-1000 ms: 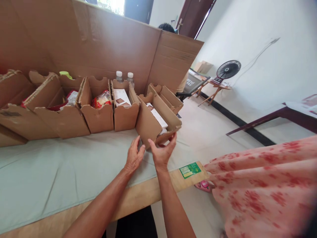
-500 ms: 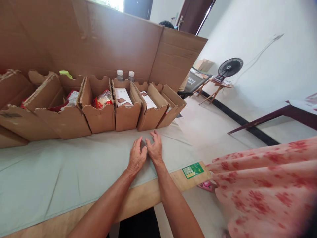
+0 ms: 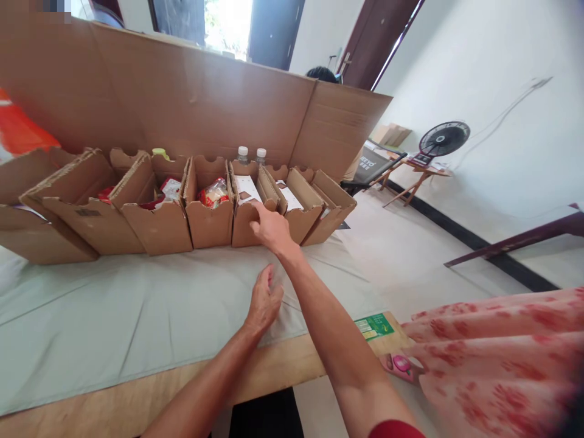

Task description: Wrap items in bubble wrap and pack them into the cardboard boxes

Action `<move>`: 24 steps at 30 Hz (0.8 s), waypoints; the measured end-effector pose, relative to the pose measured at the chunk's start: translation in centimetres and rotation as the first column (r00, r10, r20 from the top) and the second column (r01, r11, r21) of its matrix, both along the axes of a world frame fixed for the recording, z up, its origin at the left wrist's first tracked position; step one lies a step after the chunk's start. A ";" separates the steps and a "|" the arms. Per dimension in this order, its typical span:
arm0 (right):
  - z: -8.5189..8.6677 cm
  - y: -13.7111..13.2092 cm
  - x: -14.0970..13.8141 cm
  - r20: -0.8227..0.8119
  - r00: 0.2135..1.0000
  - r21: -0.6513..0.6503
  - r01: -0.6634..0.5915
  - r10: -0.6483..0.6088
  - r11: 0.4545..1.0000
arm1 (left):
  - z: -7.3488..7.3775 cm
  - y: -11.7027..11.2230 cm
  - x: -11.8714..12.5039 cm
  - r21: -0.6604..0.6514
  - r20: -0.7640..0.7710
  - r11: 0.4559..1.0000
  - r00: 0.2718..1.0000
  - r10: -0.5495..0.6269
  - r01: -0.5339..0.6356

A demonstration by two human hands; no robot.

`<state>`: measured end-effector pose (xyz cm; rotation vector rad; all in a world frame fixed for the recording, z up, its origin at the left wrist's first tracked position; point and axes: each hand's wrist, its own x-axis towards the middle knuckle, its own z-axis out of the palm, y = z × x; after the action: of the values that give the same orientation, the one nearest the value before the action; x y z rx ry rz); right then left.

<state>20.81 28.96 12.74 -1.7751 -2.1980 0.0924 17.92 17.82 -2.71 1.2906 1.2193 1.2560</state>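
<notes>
A row of open cardboard boxes stands on a pale green cloth (image 3: 137, 304). My right hand (image 3: 272, 229) reaches forward to the box holding a white card (image 3: 241, 228). Its thumb lies on that box's front right corner and its fingers curl round the rim, partly hidden. The neighbouring box (image 3: 303, 220) to the right also holds a white card. My left hand (image 3: 264, 302) rests on the cloth near the table edge, fingers loosely bent, with nothing in it.
A tall cardboard wall (image 3: 182, 103) stands behind the boxes, with two bottles (image 3: 249, 154) in front of it. One box holds a red snack packet (image 3: 212, 193). A person in pink floral clothing (image 3: 493, 353) is at the right. A fan (image 3: 444, 139) stands farther off.
My right hand has left the cloth and reached forward to the box with the white card. The rightmost boxes, pushed into line earlier, stay put. My left hand stays on the cloth.
</notes>
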 end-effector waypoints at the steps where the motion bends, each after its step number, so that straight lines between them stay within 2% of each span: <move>1: 0.6 0.1 -0.5 0.028 1.000 -0.010 0.011 -0.010 1.000 | 0.3 -1.3 -0.7 -0.016 -0.002 1.000 1.000 0.004 -0.004; 4: 0.9 -2.0 -0.3 0.035 0.999 -0.007 0.028 -0.028 1.000 | 1.0 -5.5 -3.6 -0.059 -0.011 0.998 0.999 0.032 -0.033; 7: 0.1 -7.9 2.6 0.022 1.000 -0.004 0.006 -0.006 1.000 | 1.4 -9.0 -7.5 -0.105 -0.038 0.988 0.993 0.114 -0.117; 9: -0.3 -12.8 6.1 -0.073 0.995 0.040 -0.068 0.071 0.997 | 1.7 -10.4 -9.8 -0.123 -0.072 0.972 0.979 0.191 -0.199; 12: -0.8 -19.1 12.6 -0.240 0.959 0.079 -0.134 0.150 0.988 | 2.3 -11.1 -11.8 -0.101 -0.127 0.954 0.954 0.270 -0.284; 13: -1.0 -20.7 14.6 -0.297 0.946 0.121 -0.100 0.132 0.988 | 2.6 -11.0 -12.1 -0.076 -0.135 0.952 0.949 0.285 -0.296; 15: -2.0 -23.2 18.0 -0.449 0.892 0.196 0.052 0.042 0.979 | 3.0 -10.7 -11.9 -0.001 -0.129 0.958 0.950 0.283 -0.285; 17: -3.6 -24.8 20.0 -0.598 0.801 0.187 0.174 -0.028 0.967 | 3.2 -10.4 -11.1 0.073 -0.117 0.970 0.964 0.238 -0.230; 19: -5.7 -25.6 20.4 -0.674 0.735 0.109 0.204 -0.079 0.973 | 3.1 -10.3 -10.1 0.089 -0.126 0.982 0.976 0.179 -0.169; 22: -8.6 -25.3 18.6 -0.667 0.729 -0.022 0.187 -0.154 0.982 | 2.7 -10.4 -8.8 0.017 -0.142 0.990 0.980 0.138 -0.137; 24: -9.7 -24.0 16.7 -0.663 0.727 -0.059 0.189 -0.180 0.980 | 2.5 -10.5 -8.5 -0.012 -0.141 0.989 0.980 0.142 -0.145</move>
<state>37.53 5.00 3.01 -1.5997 -1.4905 0.5756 9.42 7.36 -0.18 1.3116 1.4444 1.2670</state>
